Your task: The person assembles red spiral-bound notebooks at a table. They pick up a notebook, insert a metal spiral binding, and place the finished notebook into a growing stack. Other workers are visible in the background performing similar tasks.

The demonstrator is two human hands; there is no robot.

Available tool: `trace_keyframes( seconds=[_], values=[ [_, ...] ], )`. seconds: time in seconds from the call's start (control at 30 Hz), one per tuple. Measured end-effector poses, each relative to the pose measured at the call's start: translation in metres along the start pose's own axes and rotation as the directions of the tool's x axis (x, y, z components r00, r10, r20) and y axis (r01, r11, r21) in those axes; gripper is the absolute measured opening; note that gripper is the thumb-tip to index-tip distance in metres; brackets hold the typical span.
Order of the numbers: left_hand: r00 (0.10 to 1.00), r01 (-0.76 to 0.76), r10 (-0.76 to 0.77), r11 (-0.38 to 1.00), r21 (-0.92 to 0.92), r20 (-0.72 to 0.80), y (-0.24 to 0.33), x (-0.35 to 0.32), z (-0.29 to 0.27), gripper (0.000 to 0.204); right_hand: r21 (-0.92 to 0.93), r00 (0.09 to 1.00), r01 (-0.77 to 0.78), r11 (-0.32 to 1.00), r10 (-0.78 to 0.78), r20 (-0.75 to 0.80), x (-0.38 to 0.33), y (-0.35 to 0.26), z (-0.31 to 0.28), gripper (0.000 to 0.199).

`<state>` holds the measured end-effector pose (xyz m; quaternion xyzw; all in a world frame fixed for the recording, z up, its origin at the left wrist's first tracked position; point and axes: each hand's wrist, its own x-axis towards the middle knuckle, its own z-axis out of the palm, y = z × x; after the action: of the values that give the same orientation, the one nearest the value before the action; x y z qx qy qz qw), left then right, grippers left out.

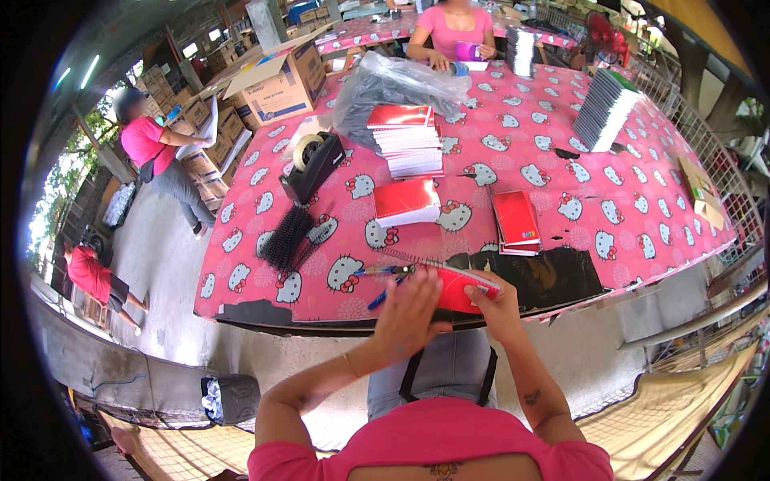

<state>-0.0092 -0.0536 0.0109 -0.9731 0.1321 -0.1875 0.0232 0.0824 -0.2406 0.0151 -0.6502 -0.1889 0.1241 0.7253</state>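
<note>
My right hand [499,306] pinches the right end of a small red-covered notebook [459,290] at the table's near edge, thumb on the cover. My left hand [407,314] lies with stretched fingers against the notebook's left end. A thin wire spiral coil [401,256] sticks out leftward from the notebook's far edge. Beside my left hand, blue-handled things [375,271], perhaps a hand tool, are partly hidden. Just beyond sits a short stack of red notebooks [407,200], with a taller stack [405,143] behind it. More red notebooks [516,220] lie to the right.
Left on the pink patterned table [553,188] are black spiral coils [287,239] and a tape dispenser [313,167]. Farther back are a plastic bag [393,94], a cardboard box [281,82] and a tall notebook stack [603,112]. A co-worker [455,32] sits across; others are at left.
</note>
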Motion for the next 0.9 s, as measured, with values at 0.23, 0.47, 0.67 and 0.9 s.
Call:
trace_keyframes(
  seconds=[0.23, 0.47, 0.67, 0.9],
  values=[
    [1.0, 0.004, -0.004, 0.996, 0.089, 0.006, -0.012, 0.021, -0.024, 0.087, 0.04, 0.996, -0.067, 0.997, 0.065, 0.055, 0.0, -0.014, 0.003, 0.028],
    [0.999, 0.019, -0.014, 0.994, 0.108, -0.046, -0.018, 0.025, -0.021, 0.086, 0.0, 0.994, -0.063, 0.998, 0.063, 0.086, 0.0, -0.017, 0.008, 0.029],
    [0.974, 0.103, -0.066, 0.981, 0.164, -0.217, -0.019, 0.049, -0.024, 0.087, -0.057, 0.987, 0.0, 0.998, 0.009, 0.161, 0.0, -0.01, 0.009, 0.035],
    [0.995, 0.049, -0.046, 0.998, 0.028, -0.089, 0.002, 0.046, -0.008, 0.085, -0.108, 0.981, 0.107, 0.988, -0.087, 0.171, 0.005, 0.017, -0.012, 0.047]
  ],
)
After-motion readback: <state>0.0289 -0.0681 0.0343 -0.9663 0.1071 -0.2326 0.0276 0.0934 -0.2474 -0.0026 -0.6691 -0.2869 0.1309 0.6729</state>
